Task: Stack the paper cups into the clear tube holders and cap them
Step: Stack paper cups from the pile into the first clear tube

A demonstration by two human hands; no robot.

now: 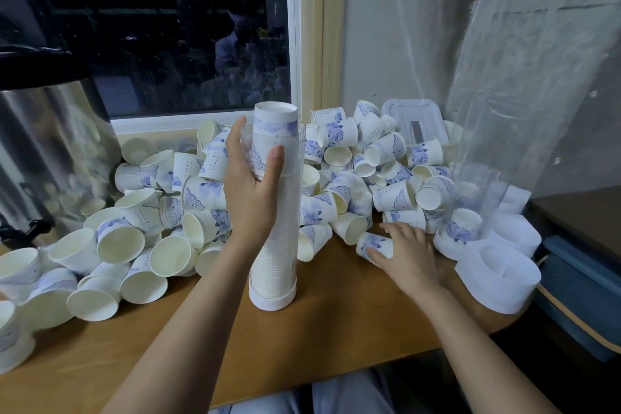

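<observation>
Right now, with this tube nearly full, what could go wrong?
The cup stack already pokes above the rim of the clear tube, so a cap may not seat. The tall tube stands on a small base, steadied only by the left hand; it could tip. The right hand grips a lying cup beside the pile and might nudge others off the table.

My left hand wraps the clear tube, hiding part of the stacked cups inside. My right hand grips a loose cup, covering one end. The cups' small print is unreadable. The left edge cuts off the metal urn and several outer cups; the second tube is blurred.
</observation>
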